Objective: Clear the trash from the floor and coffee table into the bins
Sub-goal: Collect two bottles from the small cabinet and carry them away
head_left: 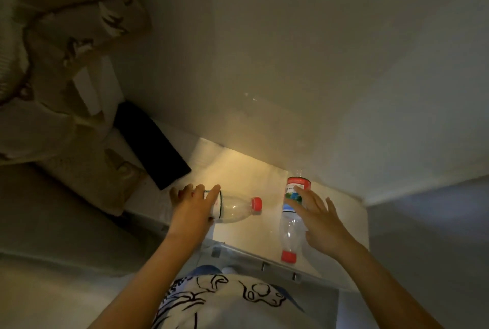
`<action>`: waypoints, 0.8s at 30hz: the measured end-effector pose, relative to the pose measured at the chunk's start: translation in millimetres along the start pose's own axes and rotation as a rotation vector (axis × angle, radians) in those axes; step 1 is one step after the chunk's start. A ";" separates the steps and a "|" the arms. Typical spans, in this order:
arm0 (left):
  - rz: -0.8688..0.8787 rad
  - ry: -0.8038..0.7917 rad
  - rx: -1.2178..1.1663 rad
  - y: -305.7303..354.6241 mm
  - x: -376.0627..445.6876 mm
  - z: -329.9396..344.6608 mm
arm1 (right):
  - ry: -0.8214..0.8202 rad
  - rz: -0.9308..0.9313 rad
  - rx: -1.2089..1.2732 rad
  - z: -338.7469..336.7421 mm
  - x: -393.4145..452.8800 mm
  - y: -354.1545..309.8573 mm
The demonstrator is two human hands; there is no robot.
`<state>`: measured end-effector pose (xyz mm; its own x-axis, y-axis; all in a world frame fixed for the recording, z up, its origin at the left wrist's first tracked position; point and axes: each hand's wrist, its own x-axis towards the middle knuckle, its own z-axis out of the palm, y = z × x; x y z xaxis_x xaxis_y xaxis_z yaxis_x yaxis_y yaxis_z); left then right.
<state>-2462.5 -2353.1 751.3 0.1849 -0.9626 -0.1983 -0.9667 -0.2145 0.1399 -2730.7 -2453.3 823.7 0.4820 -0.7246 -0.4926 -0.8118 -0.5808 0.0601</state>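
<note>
Two clear empty plastic bottles with red caps are over the lit white inside of a bin below me. The left bottle lies sideways with its cap pointing right, and my left hand is wrapped over its labelled end. The right bottle points its cap toward me and has a red and blue label at the far end. My right hand is spread over that label with the fingers apart, touching it at most lightly. I cannot tell whether the bottles rest on the bin's floor.
A pale wall rises right behind the bin. A flat black object lies to the bin's left beside beige patterned cushions. Grey floor spreads to the right. My printed shirt fills the bottom of the view.
</note>
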 end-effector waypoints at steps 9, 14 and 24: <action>-0.241 0.036 -0.040 25.8 -14.8 4.4 | 0.106 -0.385 -0.217 17.1 34.1 36.3; -0.386 0.031 -0.096 40.2 -39.4 7.2 | 0.155 -0.509 -0.269 21.6 45.5 37.2; -0.694 0.336 -0.750 72.2 -134.2 -4.8 | 0.375 -0.642 0.016 18.7 34.8 16.3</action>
<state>-2556.3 -2240.3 792.6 0.8015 -0.5627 -0.2022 -0.2976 -0.6688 0.6813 -2733.3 -2481.1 791.3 0.9411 -0.3238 -0.0968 -0.3356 -0.9294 -0.1536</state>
